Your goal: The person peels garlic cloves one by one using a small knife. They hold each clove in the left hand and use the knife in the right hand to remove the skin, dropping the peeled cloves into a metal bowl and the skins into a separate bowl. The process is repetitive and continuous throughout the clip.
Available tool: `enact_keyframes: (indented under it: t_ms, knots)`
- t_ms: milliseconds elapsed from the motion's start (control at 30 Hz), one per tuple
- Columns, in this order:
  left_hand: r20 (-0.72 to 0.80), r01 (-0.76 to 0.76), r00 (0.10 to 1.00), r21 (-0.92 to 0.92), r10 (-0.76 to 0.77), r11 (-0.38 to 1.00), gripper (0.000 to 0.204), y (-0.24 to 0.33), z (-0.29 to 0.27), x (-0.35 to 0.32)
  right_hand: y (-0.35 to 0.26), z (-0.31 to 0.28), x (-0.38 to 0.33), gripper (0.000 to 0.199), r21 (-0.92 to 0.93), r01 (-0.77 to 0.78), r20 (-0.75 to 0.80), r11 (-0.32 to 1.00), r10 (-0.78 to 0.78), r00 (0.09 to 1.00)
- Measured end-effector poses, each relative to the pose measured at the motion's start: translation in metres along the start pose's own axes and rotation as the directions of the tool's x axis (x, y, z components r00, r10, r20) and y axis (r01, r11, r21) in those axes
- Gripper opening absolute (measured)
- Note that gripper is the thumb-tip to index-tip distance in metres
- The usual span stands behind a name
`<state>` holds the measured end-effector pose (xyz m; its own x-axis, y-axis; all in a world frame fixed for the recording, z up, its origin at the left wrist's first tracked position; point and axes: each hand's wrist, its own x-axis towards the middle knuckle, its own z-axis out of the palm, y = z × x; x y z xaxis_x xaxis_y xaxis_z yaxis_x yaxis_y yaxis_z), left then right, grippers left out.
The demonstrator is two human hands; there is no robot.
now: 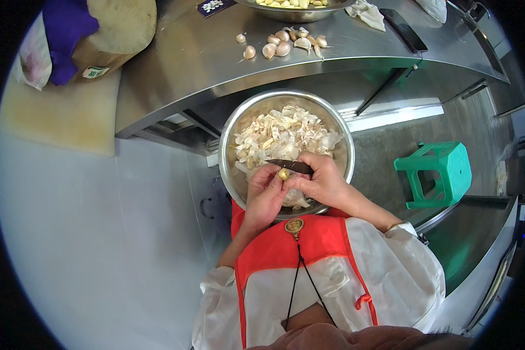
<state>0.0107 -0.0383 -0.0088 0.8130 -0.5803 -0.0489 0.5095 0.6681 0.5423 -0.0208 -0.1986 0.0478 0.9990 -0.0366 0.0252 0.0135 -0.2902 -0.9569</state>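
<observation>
Above a steel bowl (349,137) of papery garlic skins (286,131), my two hands meet. Pinched in the fingers of my left hand (264,195) is a yellowish garlic clove (283,174). My right hand (326,181) grips a small dark-bladed knife (291,165), its tip pointing left across the clove, with the handle hidden in my palm. The right thumb is close against the clove. Beneath my hands, more skins and what looks like a garlic bulb (296,198) show in the near part of the bowl.
On the steel counter (186,64) ahead lie several unpeeled garlic cloves (283,46), a bowl of peeled cloves (291,13), a phone (403,30) and a white cloth (367,14). A round wooden block (122,26) with a purple cloth (67,35) stands at far left. A green stool (437,172) is at right.
</observation>
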Motion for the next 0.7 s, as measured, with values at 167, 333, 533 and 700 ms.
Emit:
enact_keyframes:
  t_ms: [167, 333, 533, 700]
  knots:
    - [0.089, -0.101, 0.991, 0.038, 0.097, 0.994, 0.013, -0.005, -0.003, -0.001, 0.0, 0.001, -0.002, 0.034, 0.008, 0.006, 0.016, 1.0, -0.007, 1.0]
    - [0.064, -0.088, 0.994, -0.017, 0.089, 0.996, 0.019, -0.009, 0.002, 0.003, 0.001, 0.0, -0.002, 0.033, 0.005, 0.024, 0.039, 1.0, -0.024, 0.999]
    - [0.148, -0.032, 0.988, -0.079, 0.043, 0.996, 0.028, -0.016, -0.011, 0.003, -0.002, -0.003, -0.002, 0.036, -0.069, 0.098, 0.031, 0.993, -0.096, 0.995]
    - [0.128, 0.003, 0.992, -0.126, 0.013, 0.992, 0.029, -0.017, 0.001, 0.003, 0.002, -0.002, -0.003, 0.037, -0.082, 0.124, 0.049, 0.989, -0.121, 0.992]
